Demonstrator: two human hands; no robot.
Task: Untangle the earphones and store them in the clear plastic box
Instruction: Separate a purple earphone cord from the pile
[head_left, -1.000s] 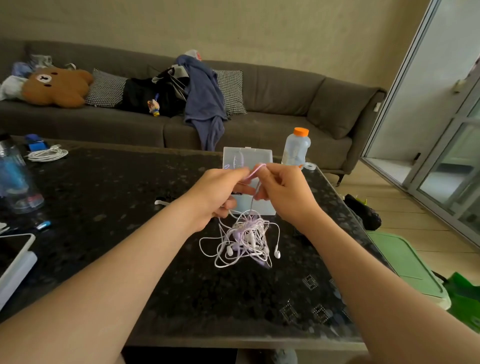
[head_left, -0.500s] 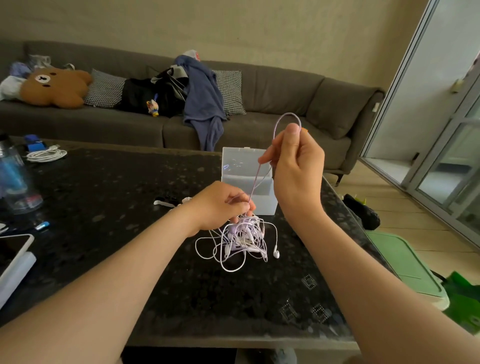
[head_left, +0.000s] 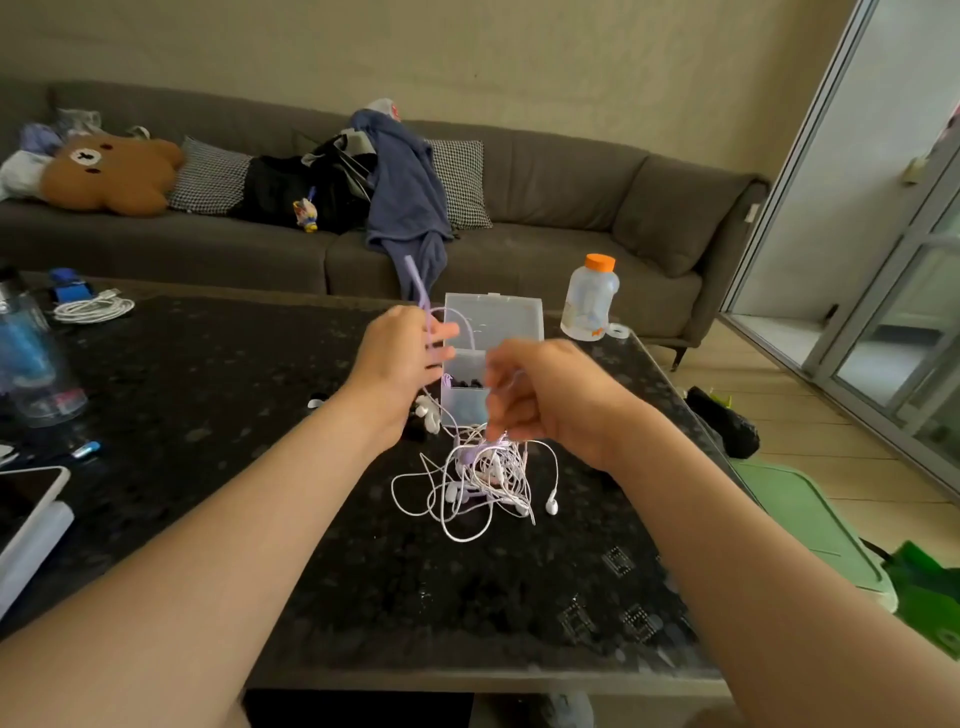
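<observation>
A tangle of white and lilac earphone cables (head_left: 480, 480) lies on the black speckled table (head_left: 218, 415), just in front of the clear plastic box (head_left: 493, 322), whose lid stands open. My left hand (head_left: 402, 358) is raised left of the box and pinches a lilac cable end (head_left: 418, 283) that sticks up above it. My right hand (head_left: 540, 395), blurred, hovers over the tangle with fingers curled around lilac strands that run down into the pile. A white earbud (head_left: 551, 505) lies at the pile's right edge.
An orange-capped bottle (head_left: 591, 299) stands right of the box near the table edge. At the table's left are a coiled white cable (head_left: 91, 309), a blue bottle (head_left: 31, 364) and a tablet (head_left: 26, 499). A grey sofa (head_left: 545, 208) runs behind; a green lid (head_left: 800, 525) lies on the floor.
My right hand dropped from high above the box down to the tangle. My left hand rose from the pile and now holds the lilac cable end up.
</observation>
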